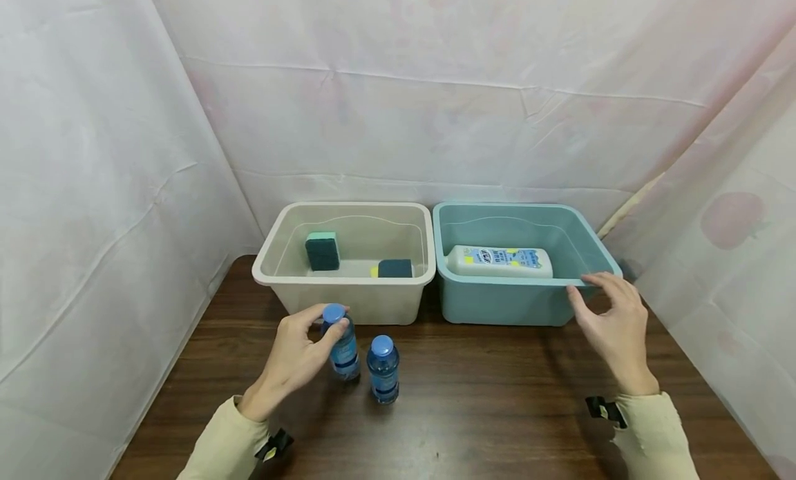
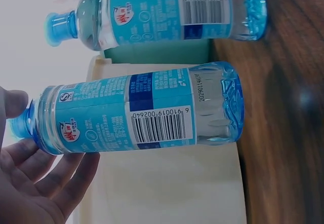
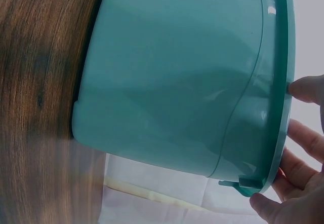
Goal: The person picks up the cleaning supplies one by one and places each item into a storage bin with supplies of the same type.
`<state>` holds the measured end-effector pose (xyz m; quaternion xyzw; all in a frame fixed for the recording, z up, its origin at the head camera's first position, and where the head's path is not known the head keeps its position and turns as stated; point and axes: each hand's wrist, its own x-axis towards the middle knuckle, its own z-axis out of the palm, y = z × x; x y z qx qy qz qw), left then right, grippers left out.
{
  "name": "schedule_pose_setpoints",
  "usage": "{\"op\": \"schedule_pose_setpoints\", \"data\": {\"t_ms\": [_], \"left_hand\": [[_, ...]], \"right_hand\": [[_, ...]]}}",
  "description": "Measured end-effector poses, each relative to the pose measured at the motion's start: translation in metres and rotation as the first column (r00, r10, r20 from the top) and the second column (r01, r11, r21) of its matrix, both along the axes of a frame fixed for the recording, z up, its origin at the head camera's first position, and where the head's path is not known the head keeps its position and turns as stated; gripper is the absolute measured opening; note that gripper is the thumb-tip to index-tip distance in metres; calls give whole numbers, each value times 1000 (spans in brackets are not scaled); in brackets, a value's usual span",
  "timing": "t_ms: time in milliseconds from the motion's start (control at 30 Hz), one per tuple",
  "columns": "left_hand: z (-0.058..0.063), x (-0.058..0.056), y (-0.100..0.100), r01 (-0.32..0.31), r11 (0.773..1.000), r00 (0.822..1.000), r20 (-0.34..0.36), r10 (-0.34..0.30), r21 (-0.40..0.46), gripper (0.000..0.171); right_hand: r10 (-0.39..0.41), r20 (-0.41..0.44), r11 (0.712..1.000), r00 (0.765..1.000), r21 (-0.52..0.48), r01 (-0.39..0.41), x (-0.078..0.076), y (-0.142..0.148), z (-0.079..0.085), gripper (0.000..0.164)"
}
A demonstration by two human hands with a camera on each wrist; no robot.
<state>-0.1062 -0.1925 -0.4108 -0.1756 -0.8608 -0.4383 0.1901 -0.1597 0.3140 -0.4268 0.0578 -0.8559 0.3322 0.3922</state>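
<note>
My left hand (image 1: 292, 352) holds a small clear bottle with a blue cap (image 1: 345, 352) by its top, thumb and fingers around the cap and neck. In the left wrist view, that bottle's blue label and barcode (image 2: 161, 127) face the camera. A matching bottle (image 1: 383, 373) stands upright on the table just to its right. Over at the teal bin (image 1: 506, 304), my right hand (image 1: 616, 321) rests its fingertips on the rim near the front right corner, fingers loosely bent. Inside this bin lies a white bottle with a blue and yellow label (image 1: 500, 260).
Beside the teal bin stands a beige bin (image 1: 348, 304). It contains a green sponge (image 1: 322, 252) leaning on its left side and a dark-faced yellow sponge (image 1: 394, 268). Pale curtains (image 1: 398, 135) hang behind and on both sides of the wooden table (image 1: 485, 404).
</note>
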Motion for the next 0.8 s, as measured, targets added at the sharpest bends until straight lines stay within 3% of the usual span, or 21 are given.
{"op": "schedule_pose_setpoints", "data": {"t_ms": [167,533,800], "left_hand": [[9,-6,2,-8,1000,1000,-8,8,-8,18],[30,-13,16,37,999,988,150,-40,21,30],[41,-18,26,47,998,981,186,-53,37,34]], "right_hand": [[0,7,1000,1000,-7,0,-1,-1,-1,31],[2,6,1000,1000,-27,-2,0,0,-1,32],[1,0,1000,1000,-12,-1,0,0,-2,32]]}}
